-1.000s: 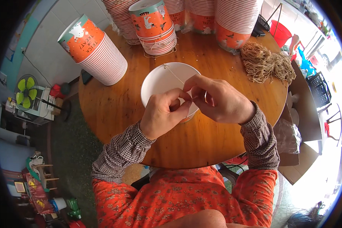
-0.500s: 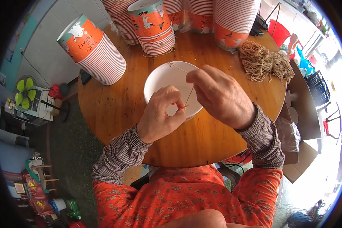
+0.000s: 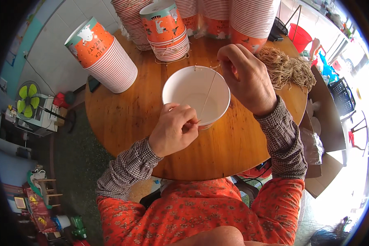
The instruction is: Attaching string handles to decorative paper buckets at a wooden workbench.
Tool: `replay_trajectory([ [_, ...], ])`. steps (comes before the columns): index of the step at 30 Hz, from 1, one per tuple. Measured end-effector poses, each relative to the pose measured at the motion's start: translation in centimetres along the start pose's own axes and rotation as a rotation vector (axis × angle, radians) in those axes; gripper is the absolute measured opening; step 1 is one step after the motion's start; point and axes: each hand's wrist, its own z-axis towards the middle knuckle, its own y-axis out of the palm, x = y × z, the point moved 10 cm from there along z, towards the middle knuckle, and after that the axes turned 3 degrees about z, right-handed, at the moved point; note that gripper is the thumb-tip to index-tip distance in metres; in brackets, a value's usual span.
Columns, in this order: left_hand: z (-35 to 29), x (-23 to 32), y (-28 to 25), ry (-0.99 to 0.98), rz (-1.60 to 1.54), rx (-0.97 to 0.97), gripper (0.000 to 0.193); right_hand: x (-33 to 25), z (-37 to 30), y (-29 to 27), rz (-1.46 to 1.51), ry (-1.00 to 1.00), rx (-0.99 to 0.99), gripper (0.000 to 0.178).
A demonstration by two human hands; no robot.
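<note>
A white-lined paper bucket [image 3: 179, 87] stands mouth up on the table in front of me. A thin tan string [image 3: 209, 91] is fastened at its far rim and runs to my right hand [image 3: 249, 80], then slants down across the mouth to the near rim. My right hand is closed in a pinch on the string, raised above the bucket's right side. At the near rim my left hand [image 3: 173, 129] is closed too, thumb and finger pinching the string where it meets the rim. The fingertips partly hide that spot.
The round wooden table [image 3: 201, 160] carries a leaning stack of orange paper buckets [image 3: 104, 57] at left, a shorter stack [image 3: 166, 33] with strings behind, and several tall stacks at the back. A bundle of tan strings [image 3: 289, 67] lies at right, near a cardboard box [image 3: 326, 119].
My right hand has risen away from me, drawing the string out longer and straighter across the mouth. The bucket has shifted slightly right. My left hand stays at the near rim.
</note>
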Motion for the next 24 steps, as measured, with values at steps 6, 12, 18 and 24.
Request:
replay_trajectory([
  [6,-1.7,0.2,-1.4,0.159,0.12,0.238,0.014,3.0,-1.5,1.9,0.523,0.381,-0.277,0.024],
  [12,-2.4,-2.7,-5.2,0.105,0.023,0.53,0.014,8.4,-5.3,1.4,0.415,0.468,0.032,0.03],
  [18,-1.7,-5.5,-7.1,0.096,-0.136,0.683,0.01,9.2,-9.0,8.3,0.959,0.865,0.102,0.043],
  [24,0.9,-6.5,-9.9,0.125,-0.105,0.762,0.028,12.6,-4.9,8.2,1.086,0.741,0.44,0.015],
])
